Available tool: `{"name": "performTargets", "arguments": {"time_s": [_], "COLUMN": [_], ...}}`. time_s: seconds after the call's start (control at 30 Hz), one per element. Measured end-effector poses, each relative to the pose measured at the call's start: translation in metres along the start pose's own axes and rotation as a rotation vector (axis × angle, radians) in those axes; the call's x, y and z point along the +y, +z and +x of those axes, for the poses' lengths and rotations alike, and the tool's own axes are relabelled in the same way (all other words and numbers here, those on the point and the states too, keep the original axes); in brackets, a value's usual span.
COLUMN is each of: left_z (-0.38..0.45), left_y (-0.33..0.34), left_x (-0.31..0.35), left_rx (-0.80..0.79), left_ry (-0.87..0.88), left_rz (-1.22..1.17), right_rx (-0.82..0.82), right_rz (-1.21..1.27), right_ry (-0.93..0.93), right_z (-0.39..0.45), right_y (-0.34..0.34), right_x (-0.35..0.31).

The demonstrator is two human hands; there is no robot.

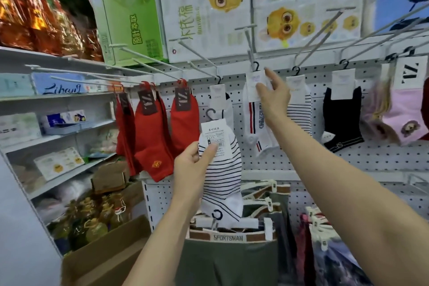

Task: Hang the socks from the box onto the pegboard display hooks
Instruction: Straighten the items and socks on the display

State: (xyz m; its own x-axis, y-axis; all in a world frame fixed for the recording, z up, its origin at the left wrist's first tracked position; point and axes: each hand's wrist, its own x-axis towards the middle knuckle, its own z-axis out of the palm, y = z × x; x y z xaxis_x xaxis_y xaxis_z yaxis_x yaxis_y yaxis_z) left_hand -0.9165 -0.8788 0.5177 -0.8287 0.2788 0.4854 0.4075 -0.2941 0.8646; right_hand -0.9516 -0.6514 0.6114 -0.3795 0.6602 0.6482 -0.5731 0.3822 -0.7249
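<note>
Left hand (195, 165) holds a striped sock pair (221, 176) by its card label (214, 137), thumb pinching the front, in front of the pegboard (383, 155) below the hooks. Right hand (275, 97) is raised at the card of a hung white sock (254, 121), fingers loosely spread; whether it pinches the card I cannot tell.

Judgement: light, limp fabric, sure to sway. The card is the stiff part; hold there, just under the small black hanger (210, 114), to steer it onto a hook (199, 54). The cardboard box (109, 255) sits low left.
</note>
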Motion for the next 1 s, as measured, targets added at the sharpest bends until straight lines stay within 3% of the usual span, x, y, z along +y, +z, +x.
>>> {"name": "performTargets", "arguments": {"time_s": [0.3,0.43,0.67,0.87,1.0], "left_z": [0.01,0.016,0.034,0.019,-0.002], "left_y": [-0.015,-0.003,0.059,0.144,0.182], "left_x": [-0.017,-0.018,-0.037,-0.029,-0.021], "left_rx": [-0.029,-0.043,0.067,0.19,0.052], "left_ry": [-0.039,-0.021,0.128,0.151,0.205], "left_rz": [-0.033,-0.072,0.047,0.225,0.299], "right_rx": [0.028,0.115,0.144,-0.15,-0.173], "right_rz": [-0.167,-0.358,-0.136,0.034,0.041], "right_ry": [0.007,-0.1,-0.086,0.121,0.135], "right_z": [0.001,-0.019,-0.092,-0.107,-0.089], "right_y": [-0.002,-0.008,-0.061,-0.104,-0.136], "right_x": [0.027,0.021,0.004,-0.011,-0.012]}}
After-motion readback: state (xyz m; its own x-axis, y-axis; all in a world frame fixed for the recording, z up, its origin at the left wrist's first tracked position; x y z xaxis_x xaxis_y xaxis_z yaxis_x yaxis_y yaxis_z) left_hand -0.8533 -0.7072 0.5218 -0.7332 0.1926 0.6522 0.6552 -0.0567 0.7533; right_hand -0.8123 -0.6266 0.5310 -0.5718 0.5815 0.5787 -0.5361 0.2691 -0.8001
